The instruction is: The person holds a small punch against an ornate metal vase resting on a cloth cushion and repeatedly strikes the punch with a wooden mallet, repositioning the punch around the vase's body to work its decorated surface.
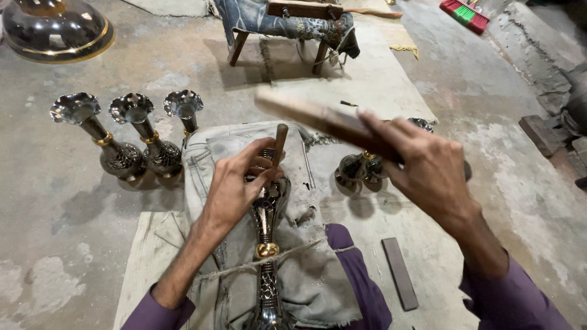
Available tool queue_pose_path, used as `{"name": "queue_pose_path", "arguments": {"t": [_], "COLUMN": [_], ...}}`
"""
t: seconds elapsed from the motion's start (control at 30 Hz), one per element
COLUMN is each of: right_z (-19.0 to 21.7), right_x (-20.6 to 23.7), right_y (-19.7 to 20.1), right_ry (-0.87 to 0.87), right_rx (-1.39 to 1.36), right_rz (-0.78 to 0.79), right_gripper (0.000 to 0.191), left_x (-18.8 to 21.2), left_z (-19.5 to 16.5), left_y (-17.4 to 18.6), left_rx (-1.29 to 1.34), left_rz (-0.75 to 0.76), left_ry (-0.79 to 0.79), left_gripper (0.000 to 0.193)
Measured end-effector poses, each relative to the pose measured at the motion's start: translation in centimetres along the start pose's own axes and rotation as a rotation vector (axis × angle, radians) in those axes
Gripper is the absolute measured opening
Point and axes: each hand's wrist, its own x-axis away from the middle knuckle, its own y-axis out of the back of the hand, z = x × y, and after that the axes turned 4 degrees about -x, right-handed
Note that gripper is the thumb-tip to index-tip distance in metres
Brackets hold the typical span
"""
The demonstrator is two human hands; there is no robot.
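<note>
- Covering most of the view is a grey concrete floor [73, 201], with a wooden stool [278, 36] draped in patterned cloth at the top and a large dark metal vessel [55, 27] with a gold band at the upper left.
- A worn denim cloth [306, 269] lies over the person's lap, and on it rests a long metal vase [266, 244], dark with silver engraving and a gold collar, its neck pointing toward the person.
- Three similar vases [131, 137] stand upright in a row on the floor to the left; they look engraved already, so the one on the lap seems partly worked. Another vase [361, 168] lies on its side behind the right hand.
- The right hand [428, 171] has its fingers wrapped tightly round a flat wooden mallet [318, 116], raised and blurred.
- The left hand [235, 189] pinches a small wooden-handled chisel [279, 143], holding it upright with its tip against the vase body.
- A dark flat bar [399, 273] lies on the floor near the right knee.
</note>
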Motion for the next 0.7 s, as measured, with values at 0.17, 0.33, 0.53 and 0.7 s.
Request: {"name": "queue_pose_path", "arguments": {"t": [0.17, 0.33, 0.53, 0.7], "right_z": [0.4, 0.6, 1.5, 2.7], "right_x": [-0.8, -0.9, -0.8, -1.0], "right_y": [1.0, 1.1, 1.4, 1.7], "right_ry": [0.113, 0.132, 0.140, 0.177], "right_rx": [-0.146, 0.015, 0.183, 0.098], "right_rz": [-0.081, -0.077, -0.034, -0.059], "right_gripper": [0.074, 0.069, 0.061, 0.062], "left_x": [0.9, 1.3, 2.4, 3.0], "left_z": [0.4, 0.9, 0.7, 0.4], "left_y": [-0.6, -1.2, -1.8, -1.9], "left_rx": [0.003, 0.009, 0.041, 0.062], "left_rz": [-0.061, -0.089, -0.217, -0.232], "left_ry": [-0.045, -0.058, -0.037, 0.020], "left_gripper": [0.044, 0.042, 0.041, 0.041]}}
